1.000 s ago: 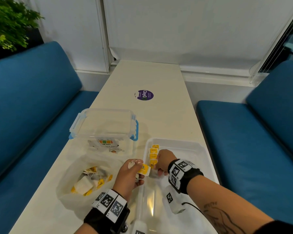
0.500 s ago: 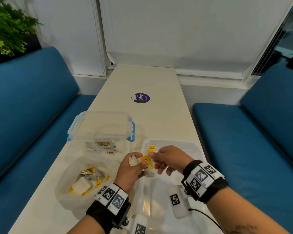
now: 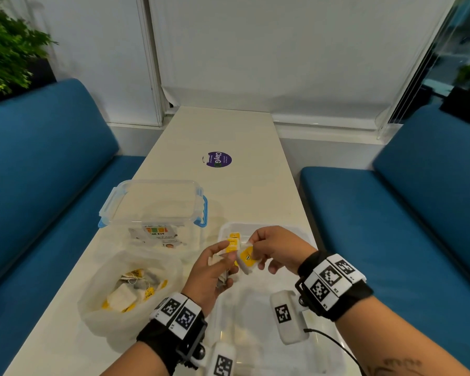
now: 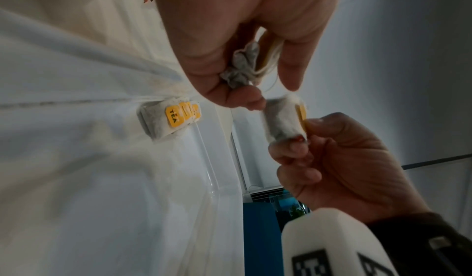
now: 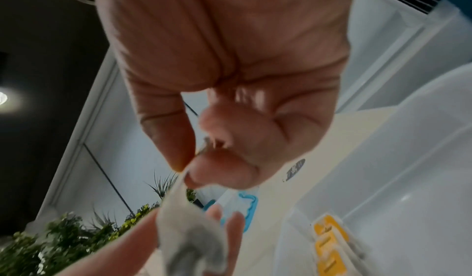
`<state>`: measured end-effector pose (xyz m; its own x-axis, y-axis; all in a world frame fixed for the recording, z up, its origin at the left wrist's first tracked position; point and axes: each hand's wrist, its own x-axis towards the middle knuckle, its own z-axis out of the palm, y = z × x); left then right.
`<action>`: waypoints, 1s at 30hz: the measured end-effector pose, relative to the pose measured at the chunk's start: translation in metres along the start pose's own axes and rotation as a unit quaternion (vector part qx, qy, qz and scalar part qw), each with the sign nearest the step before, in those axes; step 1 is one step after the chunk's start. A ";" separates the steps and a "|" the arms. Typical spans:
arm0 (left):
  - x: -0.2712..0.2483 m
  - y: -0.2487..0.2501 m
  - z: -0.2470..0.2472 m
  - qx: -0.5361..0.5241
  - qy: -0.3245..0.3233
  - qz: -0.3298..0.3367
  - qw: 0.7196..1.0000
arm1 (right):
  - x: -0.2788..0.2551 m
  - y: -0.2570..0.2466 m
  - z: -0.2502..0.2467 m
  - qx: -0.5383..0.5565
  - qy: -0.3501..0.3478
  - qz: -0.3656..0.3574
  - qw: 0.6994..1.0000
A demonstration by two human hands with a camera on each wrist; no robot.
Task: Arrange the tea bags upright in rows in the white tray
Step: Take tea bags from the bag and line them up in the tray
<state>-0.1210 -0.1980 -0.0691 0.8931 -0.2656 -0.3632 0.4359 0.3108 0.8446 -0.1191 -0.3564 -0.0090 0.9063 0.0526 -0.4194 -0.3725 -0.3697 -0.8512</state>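
The white tray (image 3: 251, 308) lies on the table in front of me. A short row of tea bags with yellow tags (image 3: 234, 236) stands at its far left corner, also seen from the left wrist (image 4: 173, 118) and the right wrist (image 5: 329, 246). My right hand (image 3: 251, 246) pinches the top of one tea bag (image 3: 246, 258) between thumb and forefinger, above the tray. The bag hangs from that pinch (image 5: 190, 238). My left hand (image 3: 223, 257) is just to its left, fingers curled round a crumpled tea bag (image 4: 242, 66).
A thin plastic bag (image 3: 130, 291) with several loose tea bags sits left of the tray. Behind it stands a clear lidded box with blue clips (image 3: 152, 204). A purple sticker (image 3: 217, 159) marks the table further back. Blue benches flank the table.
My right hand has left the row in the tray, come up to my left hand and taken a tea bag from it. Both hands have risen a little above the tray.
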 end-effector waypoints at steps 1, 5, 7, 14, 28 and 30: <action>0.000 0.001 0.000 0.011 -0.012 0.000 1.000 | 0.001 -0.002 -0.001 -0.020 0.002 -0.002 1.000; -0.002 0.003 0.002 0.072 -0.031 0.004 0.997 | 0.003 -0.003 0.003 -0.043 0.008 -0.019 0.999; -0.003 0.003 0.004 0.104 -0.017 0.016 0.994 | 0.004 -0.001 0.006 -0.023 -0.001 -0.035 0.999; 0.003 0.003 -0.007 0.031 0.082 -0.008 0.996 | 0.025 0.009 0.016 -0.144 0.121 -0.086 0.978; 0.011 0.004 -0.023 -0.018 0.081 -0.038 0.996 | 0.065 0.028 0.046 -0.296 -0.101 0.108 0.944; 0.012 0.003 -0.025 -0.020 0.079 -0.038 0.996 | 0.073 0.030 0.049 -0.322 -0.118 0.118 0.932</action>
<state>-0.1064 -0.1776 -0.0803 0.8627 -0.1440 -0.4847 0.5036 0.3325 0.7974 -0.0741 -0.3179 -0.0801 0.7170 0.0739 -0.6931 -0.2899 -0.8727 -0.3929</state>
